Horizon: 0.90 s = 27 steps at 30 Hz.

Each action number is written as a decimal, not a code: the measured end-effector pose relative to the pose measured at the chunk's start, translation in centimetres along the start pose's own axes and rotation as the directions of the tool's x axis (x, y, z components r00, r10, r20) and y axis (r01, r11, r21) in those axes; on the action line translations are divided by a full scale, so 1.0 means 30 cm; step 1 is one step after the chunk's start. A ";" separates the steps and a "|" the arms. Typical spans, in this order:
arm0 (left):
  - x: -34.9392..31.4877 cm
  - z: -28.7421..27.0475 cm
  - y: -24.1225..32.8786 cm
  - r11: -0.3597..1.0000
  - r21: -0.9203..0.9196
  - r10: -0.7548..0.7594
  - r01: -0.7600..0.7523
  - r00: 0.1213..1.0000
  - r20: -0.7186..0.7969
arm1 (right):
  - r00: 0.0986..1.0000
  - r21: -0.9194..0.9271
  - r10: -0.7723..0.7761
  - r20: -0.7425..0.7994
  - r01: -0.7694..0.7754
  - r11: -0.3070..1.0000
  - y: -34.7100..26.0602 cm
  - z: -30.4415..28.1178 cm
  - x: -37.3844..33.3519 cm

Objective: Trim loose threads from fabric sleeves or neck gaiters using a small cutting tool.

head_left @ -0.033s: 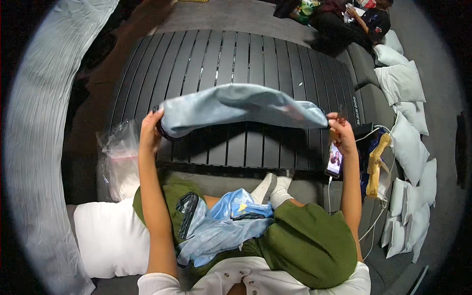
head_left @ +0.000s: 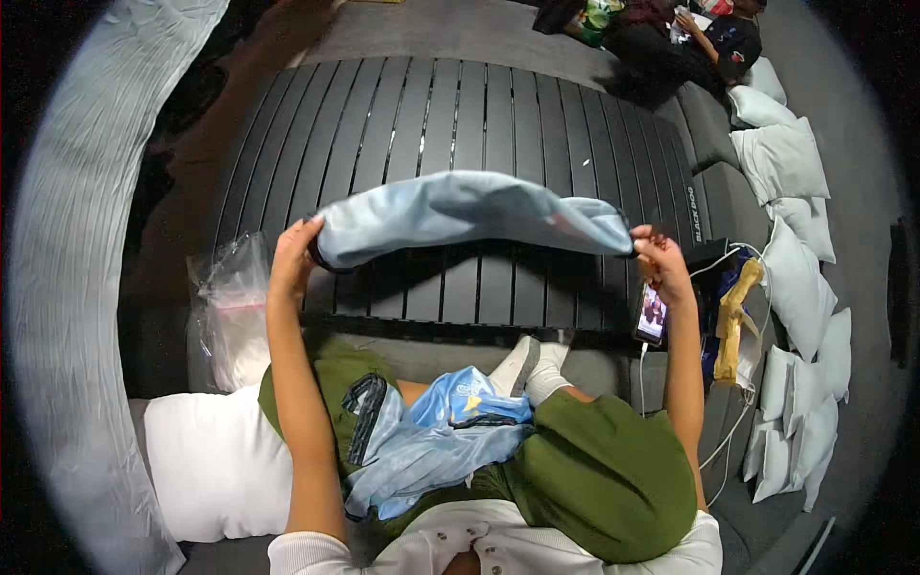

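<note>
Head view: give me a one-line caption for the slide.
Seated person's left hand and right hand stretch a light blue cloth above a dark slatted table, more blue garments on the lap.

Your single head-worn fisheye view looks steeply down and forward from close above your lap, over your raised left hand [head_left: 290, 251] and right hand [head_left: 659, 257] to the dark slatted wooden platform [head_left: 460, 105]; straight edges bend toward its dark round rim.

Left hand [head_left: 292, 251]: pinches one end of light blue cloth [head_left: 470, 213].
Right hand [head_left: 658, 259]: grips the other end.
Cloth: stretched above dark slatted table [head_left: 460, 105].
Lap: crumpled blue garments [head_left: 431, 436].
Beside right forearm: phone [head_left: 652, 312].
</note>
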<state>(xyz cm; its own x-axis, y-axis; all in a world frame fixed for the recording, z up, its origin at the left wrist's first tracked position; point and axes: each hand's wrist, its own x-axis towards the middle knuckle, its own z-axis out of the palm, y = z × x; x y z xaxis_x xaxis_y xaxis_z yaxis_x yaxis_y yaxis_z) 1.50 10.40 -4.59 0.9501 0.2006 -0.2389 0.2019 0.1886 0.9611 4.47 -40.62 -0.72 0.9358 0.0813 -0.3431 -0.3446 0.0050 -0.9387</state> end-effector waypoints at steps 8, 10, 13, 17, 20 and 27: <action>0.022 0.057 -0.056 0.677 0.662 -0.421 0.321 0.907 -0.009 | 0.947 -0.038 0.321 0.015 -0.320 0.947 0.209 -0.003 0.056; 0.040 0.068 -0.076 0.641 0.667 -0.482 0.379 0.875 -0.034 | 0.942 -0.052 0.335 0.003 -0.334 0.941 0.226 0.001 0.068; 0.091 -0.007 -0.212 0.717 0.681 -0.190 0.149 0.982 -0.015 | 0.966 -0.110 0.257 -0.020 -0.258 0.960 0.234 0.057 0.106; 0.132 0.030 -0.205 0.837 0.536 -0.182 0.112 0.980 0.081 | 0.979 0.009 0.127 -0.157 -0.127 0.992 0.227 0.034 0.144; 0.096 0.018 -0.086 0.912 0.379 -0.290 0.159 0.901 0.321 | 0.994 0.175 0.031 -0.105 -0.012 0.984 0.178 0.031 0.121; 0.029 0.049 -0.057 0.589 0.733 -0.655 0.340 0.733 0.186 | 0.970 -0.084 0.228 0.086 -0.221 0.972 0.184 0.007 0.072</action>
<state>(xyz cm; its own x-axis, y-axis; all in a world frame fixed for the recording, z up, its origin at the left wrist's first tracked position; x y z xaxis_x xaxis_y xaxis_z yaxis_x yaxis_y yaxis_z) 2.34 8.85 -6.25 0.6080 -0.1549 -0.7787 0.6165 -0.5258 0.5860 4.58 -40.21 -6.63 0.8227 0.1655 -0.5438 -0.5352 -0.0968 -0.8391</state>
